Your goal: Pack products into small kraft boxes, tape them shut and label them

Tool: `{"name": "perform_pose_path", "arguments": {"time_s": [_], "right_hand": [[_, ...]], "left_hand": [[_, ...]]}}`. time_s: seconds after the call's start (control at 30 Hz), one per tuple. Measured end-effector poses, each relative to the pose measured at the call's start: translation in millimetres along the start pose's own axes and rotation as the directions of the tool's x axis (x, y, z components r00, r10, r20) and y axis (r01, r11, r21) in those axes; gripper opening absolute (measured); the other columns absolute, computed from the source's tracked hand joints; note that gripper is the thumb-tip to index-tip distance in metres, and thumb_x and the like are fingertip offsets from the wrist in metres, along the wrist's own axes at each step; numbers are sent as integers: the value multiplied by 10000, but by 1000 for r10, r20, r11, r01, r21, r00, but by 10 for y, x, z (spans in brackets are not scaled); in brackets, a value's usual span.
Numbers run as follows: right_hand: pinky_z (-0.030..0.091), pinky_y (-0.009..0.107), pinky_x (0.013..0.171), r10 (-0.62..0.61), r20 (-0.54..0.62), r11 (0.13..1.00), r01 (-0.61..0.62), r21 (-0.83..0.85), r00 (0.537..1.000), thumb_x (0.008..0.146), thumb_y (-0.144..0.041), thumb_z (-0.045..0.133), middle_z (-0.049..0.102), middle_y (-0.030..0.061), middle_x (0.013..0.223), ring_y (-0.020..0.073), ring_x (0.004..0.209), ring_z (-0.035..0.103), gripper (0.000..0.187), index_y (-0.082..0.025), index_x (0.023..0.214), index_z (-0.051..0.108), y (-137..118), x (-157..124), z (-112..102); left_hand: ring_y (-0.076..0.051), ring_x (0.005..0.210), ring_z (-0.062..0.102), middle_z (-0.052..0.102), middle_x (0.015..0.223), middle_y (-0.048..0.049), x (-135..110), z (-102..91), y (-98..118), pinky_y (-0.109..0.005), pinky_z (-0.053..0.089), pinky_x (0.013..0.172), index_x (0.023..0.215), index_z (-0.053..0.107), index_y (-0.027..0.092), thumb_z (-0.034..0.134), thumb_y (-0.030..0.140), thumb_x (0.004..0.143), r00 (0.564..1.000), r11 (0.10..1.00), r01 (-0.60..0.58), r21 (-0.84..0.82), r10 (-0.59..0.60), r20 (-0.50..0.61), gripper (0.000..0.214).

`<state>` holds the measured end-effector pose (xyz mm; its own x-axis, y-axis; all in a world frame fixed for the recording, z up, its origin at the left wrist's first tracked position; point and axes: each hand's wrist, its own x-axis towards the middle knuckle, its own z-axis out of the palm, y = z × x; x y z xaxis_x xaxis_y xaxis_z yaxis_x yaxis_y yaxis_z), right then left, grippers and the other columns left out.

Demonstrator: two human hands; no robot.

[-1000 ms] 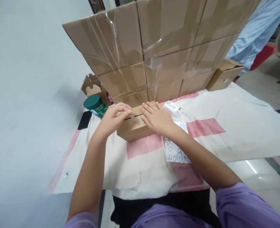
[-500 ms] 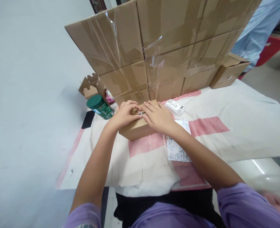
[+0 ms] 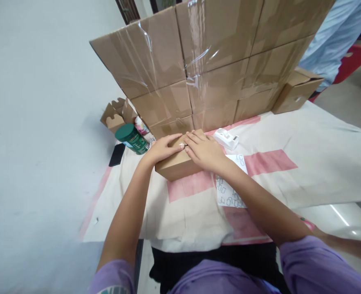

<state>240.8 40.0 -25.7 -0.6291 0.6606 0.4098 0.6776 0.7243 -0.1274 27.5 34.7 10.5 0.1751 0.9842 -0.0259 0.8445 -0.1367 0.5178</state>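
Observation:
A small closed cardboard box (image 3: 180, 165) lies on the cloth in front of me. My left hand (image 3: 164, 149) rests on its left end, thumb and fingers stretched apart over the top. Across the right part of the lid lies my right hand (image 3: 205, 151), flat, with its fingers pointing away from me. Between the left thumb and the right fingertips a small shiny spot (image 3: 182, 145), perhaps clear tape, shows on the lid. Just right of the box stands a white tape dispenser (image 3: 226, 139). A sheet of paper with drawn shapes (image 3: 229, 194) is partly under my right forearm.
A tall wall of taped cardboard boxes (image 3: 217, 65) rises behind. To the left are a green canister (image 3: 132, 139), a black phone (image 3: 117, 154) and an open carton (image 3: 114, 116). Another box (image 3: 297, 92) stands at right. Another person's arm (image 3: 346, 245) reaches in at lower right.
My left fingers have straightened and flattened on the box; my right hand stays in place. The other person's arm has come further into view at lower right.

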Motion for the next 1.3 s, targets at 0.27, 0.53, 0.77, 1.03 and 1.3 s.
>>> {"name": "perform_pose_path", "arguments": {"time_s": [0.27, 0.53, 0.77, 1.03, 1.3], "right_hand": [[406, 533, 1108, 41, 6, 998, -41, 44, 999, 1072, -350, 346, 486, 126, 1578, 318, 1471, 415, 498, -116, 1467, 541, -2, 4, 2], [400, 536, 1104, 39, 3, 999, -39, 27, 999, 1073, -334, 350, 490, 126, 1575, 323, 1466, 416, 484, -115, 1457, 548, -23, 1, -11], [398, 531, 1108, 66, -1, 997, -66, 43, 998, 1068, -324, 347, 495, 134, 1570, 322, 1470, 405, 477, -124, 1444, 562, -48, -6, -30], [402, 517, 1074, 66, -30, 996, -64, 56, 997, 1066, -312, 364, 512, 113, 1561, 310, 1450, 419, 443, -149, 1420, 576, -53, -20, -18], [411, 492, 1040, 63, -78, 996, -58, 66, 995, 1063, -317, 379, 552, 119, 1524, 313, 1407, 447, 429, -169, 1403, 593, -69, -43, 0]], "left_hand": [[-277, 1384, 543, 612, 1475, -8, 64, 58, -27, -427, 390, 1187, 1408, 605, 308, 600, 556, 881, 999, 998, 28, -61, -30, -34, 582], [-284, 1360, 562, 640, 1440, 2, 18, 72, 1, -447, 387, 1190, 1382, 613, 324, 575, 599, 899, 998, 999, 19, -42, -22, -62, 557], [-315, 1386, 532, 613, 1471, -3, -16, 44, 56, -491, 383, 1179, 1417, 574, 351, 617, 598, 857, 999, 999, 43, 21, -43, -30, 613], [-293, 1365, 550, 632, 1444, 27, -14, 78, 93, -483, 392, 1169, 1361, 612, 374, 578, 536, 896, 995, 997, 78, -13, -79, -67, 494], [-287, 1291, 604, 666, 1400, 20, -30, 111, 110, -492, 400, 1149, 1328, 632, 362, 533, 530, 938, 991, 997, 70, 28, -67, -114, 436]]}}
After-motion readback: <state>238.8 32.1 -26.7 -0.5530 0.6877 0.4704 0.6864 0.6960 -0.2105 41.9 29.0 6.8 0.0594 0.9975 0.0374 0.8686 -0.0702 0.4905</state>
